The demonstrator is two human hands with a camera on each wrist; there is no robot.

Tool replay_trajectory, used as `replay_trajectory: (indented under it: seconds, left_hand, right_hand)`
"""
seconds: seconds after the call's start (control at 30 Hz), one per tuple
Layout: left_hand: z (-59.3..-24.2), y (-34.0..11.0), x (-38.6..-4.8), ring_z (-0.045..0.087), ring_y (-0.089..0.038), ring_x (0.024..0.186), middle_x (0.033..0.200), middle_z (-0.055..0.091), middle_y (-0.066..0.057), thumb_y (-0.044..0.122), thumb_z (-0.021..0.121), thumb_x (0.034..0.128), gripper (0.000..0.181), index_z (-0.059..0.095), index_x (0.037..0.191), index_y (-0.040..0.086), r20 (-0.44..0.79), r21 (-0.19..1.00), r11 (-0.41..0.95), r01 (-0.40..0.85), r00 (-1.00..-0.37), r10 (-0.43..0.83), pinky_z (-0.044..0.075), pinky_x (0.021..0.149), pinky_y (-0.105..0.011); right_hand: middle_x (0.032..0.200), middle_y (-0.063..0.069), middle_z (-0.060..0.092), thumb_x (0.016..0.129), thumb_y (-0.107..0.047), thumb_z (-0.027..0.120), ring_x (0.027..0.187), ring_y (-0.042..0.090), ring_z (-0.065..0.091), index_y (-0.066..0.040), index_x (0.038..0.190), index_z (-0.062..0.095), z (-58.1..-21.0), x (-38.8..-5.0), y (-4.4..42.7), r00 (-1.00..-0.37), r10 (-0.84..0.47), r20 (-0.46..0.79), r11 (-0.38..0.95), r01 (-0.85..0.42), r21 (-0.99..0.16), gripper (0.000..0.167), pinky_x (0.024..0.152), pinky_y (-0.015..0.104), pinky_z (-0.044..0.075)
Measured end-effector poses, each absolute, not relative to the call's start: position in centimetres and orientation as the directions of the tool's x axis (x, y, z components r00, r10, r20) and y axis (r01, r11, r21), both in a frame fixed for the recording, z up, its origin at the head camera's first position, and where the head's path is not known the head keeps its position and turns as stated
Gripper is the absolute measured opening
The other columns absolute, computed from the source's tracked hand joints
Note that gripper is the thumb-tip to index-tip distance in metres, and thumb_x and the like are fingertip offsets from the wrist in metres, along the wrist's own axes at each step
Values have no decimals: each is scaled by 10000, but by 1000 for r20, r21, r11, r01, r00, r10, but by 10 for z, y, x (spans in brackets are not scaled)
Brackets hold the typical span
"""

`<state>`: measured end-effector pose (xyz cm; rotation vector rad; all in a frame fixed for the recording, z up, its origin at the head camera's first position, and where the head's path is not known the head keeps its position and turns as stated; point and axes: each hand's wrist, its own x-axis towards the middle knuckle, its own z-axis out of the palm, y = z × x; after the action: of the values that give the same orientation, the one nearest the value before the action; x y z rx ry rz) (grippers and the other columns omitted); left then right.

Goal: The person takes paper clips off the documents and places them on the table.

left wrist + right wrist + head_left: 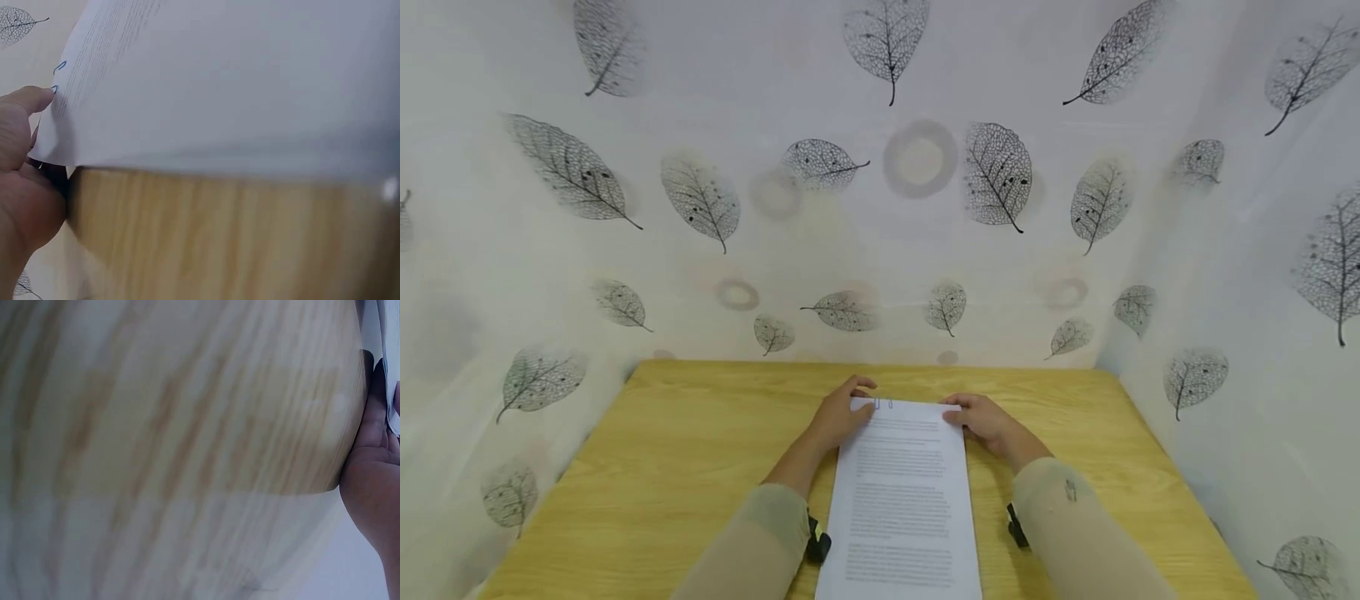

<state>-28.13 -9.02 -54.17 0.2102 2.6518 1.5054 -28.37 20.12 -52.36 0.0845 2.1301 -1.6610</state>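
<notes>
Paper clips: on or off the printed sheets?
On. Head and left wrist views show two paper clips at the top edge of the printed sheets, near the left hand.

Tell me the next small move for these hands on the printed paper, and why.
Probably slide the left hand's thumb onto the nearer paper clip, letting the right hand steady the opposite corner. That thumb already lies right beside the clip at the top edge of the printed paper, and the right hand grips the top right corner.
</notes>
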Motion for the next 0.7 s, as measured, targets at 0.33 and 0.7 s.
replay_trajectory:
  seconds: [0.33,0.7]
  left_hand:
    - [-545,-88,-276,652,-365,1328,1327,756,-91,174,778,995,270,740,1257,220,3,885,460,71,-989,147,460,1188,-595]
    - [-545,-97,-278,665,-357,1300,1354,743,-90,244,770,1016,270,692,1272,280,-30,832,546,95,-976,215,490,1148,-588]
  right_hand:
    - [1292,167,742,1086,-83,622,944,130,716,31,1361,649,-527,-282,202,-904,-227,-362,289,292,-912,300,806,276,595]
    - [1271,150,753,1095,-103,612,968,149,720,11,1344,668,-529,-283,203,-906,-227,-358,286,290,-913,280,815,279,586]
